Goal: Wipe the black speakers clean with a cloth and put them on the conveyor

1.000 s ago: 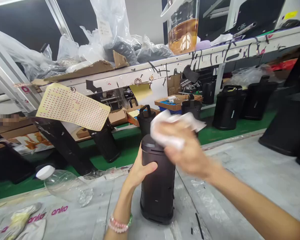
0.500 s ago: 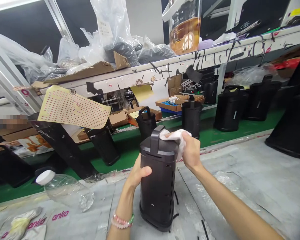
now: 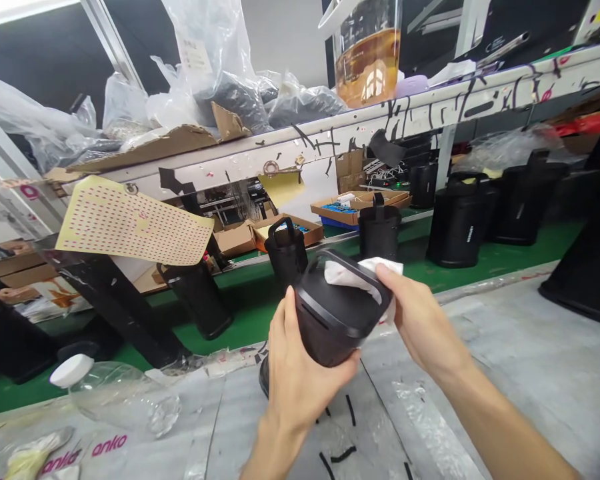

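Note:
A black speaker-like housing with a top handle [image 3: 325, 310] is tilted toward me over the grey bench cover, its top facing me. My left hand [image 3: 300, 363] wraps round its side, thumb across the front. My right hand [image 3: 420, 320] pinches a white cloth [image 3: 353, 275] against the top, at the right end of the handle. Part of the cloth passes under the handle. The lower body of the housing is mostly hidden behind my left hand.
A clear plastic bottle [image 3: 117, 393] lies at left near a stained glove [image 3: 35, 453]. Similar black housings [image 3: 463, 223] stand on the green strip behind. A yellow sticker sheet [image 3: 135, 220] hangs from the shelf rail. A jug of amber liquid [image 3: 367, 63] stands above.
The housing has gone from upright to tilted, its top now toward me. My left hand has shifted higher on its side. The cloth has moved across the top, under the handle.

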Demonstrator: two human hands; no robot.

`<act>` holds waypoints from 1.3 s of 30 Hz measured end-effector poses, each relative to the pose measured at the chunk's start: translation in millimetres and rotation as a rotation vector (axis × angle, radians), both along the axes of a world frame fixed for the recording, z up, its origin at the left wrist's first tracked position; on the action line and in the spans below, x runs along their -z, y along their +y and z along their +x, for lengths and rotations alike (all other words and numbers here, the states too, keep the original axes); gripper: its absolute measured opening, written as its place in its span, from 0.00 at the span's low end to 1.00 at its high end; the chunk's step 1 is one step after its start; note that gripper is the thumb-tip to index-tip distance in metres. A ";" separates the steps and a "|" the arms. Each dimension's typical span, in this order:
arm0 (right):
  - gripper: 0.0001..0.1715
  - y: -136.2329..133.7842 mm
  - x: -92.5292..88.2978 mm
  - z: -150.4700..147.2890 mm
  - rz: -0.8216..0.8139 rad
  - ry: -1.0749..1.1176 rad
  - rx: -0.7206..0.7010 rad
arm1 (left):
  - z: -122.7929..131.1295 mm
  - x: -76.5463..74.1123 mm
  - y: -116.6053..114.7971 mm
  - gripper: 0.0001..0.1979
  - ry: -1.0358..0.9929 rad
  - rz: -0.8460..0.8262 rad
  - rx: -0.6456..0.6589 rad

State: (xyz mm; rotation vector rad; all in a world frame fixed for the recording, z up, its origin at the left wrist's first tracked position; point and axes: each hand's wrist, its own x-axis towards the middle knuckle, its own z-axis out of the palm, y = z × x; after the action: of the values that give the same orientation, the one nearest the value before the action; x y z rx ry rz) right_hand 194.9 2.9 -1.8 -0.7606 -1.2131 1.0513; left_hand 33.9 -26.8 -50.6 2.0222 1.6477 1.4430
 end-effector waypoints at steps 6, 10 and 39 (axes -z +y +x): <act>0.23 24.6 13.5 0.3 0.002 -0.029 0.086 | -10.8 -8.2 -6.5 0.61 0.028 -0.263 0.083; 0.23 32.9 23.4 3.2 0.034 -0.001 0.013 | -36.0 -13.0 8.2 0.59 -0.085 -0.280 0.319; 0.15 -33.9 3.9 103.9 0.379 -1.000 0.007 | -37.0 -6.3 21.6 0.54 -0.249 -0.256 0.593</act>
State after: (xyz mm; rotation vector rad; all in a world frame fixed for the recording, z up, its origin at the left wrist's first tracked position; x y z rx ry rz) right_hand 298.8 -31.0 -5.6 -1.0165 -2.1693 0.3597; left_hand -3.2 -5.1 -44.3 1.8679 0.9564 1.1409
